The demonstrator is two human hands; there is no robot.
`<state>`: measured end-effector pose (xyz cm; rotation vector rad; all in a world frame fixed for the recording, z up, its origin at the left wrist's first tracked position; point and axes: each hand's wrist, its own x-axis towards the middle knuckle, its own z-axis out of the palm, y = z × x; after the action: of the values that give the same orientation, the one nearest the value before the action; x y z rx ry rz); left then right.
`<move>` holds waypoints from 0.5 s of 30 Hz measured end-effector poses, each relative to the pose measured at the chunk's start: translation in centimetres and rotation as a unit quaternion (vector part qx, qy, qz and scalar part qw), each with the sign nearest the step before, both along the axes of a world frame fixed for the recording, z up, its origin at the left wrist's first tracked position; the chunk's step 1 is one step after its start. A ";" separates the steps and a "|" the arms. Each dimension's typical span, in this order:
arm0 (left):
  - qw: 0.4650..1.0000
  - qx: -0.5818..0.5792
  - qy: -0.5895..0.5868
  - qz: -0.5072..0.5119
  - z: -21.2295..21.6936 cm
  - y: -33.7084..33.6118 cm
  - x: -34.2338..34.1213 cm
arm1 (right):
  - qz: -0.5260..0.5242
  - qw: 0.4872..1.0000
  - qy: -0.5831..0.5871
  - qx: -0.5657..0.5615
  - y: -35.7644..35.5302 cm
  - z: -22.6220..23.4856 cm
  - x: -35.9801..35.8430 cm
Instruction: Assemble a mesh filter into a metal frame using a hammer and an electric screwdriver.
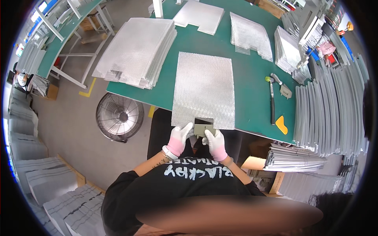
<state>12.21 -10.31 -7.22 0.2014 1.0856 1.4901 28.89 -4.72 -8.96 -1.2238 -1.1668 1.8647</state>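
A silver metal mesh sheet (pixel 203 90) lies in front of me on the green table, its near end reaching past the table edge. A rectangular notch is cut in that near end. At the notch sits a small grey-green plastic bracket (pixel 204 130). My right hand (pixel 214 143), in a white glove with a pink cuff, grips the bracket from its near right side, thumb against its face. My left hand (pixel 180 138), gloved alike, pinches the sheet's near edge just left of the bracket; its fingers underneath are hidden.
Mesh stacks (pixel 138 47) stand at the table's left, with more sheets (pixel 201 15) behind. Toward the right lie a hammer (pixel 272 102), a grey-handled tool (pixel 284 89) and a yellow scraper (pixel 281 124). Grey strips (pixel 330 112) line the right side. A floor fan (pixel 120 117) stands left.
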 end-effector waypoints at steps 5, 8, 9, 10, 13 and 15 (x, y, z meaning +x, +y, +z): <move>0.998 0.004 -0.058 0.000 -1.1 -0.3 -0.1 | -0.014 0.986 0.142 -0.083 0.1 -0.3 -0.3; 0.998 0.008 -0.055 0.006 -1.1 -0.3 0.1 | 0.004 0.996 0.083 -0.025 0.0 -0.5 -0.2; 0.998 0.008 -0.056 0.004 -0.9 -0.3 0.1 | 0.002 0.996 0.083 -0.026 -0.1 -0.3 -0.2; 0.999 0.003 -0.040 0.001 -0.6 -0.2 0.1 | -0.009 0.999 0.050 0.001 -0.3 0.0 -0.4; 0.999 0.012 -0.052 -0.003 -1.1 -0.3 -0.1 | -0.017 0.999 0.041 0.019 -0.3 0.1 -0.5; 0.996 0.024 -0.080 -0.003 -1.6 -0.4 -0.1 | -0.013 0.998 0.066 0.010 -0.3 -0.1 -0.5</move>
<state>12.12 -10.68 -8.82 0.1176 0.9202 1.5009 28.41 -5.07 -9.07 -1.0816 -1.0893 1.8794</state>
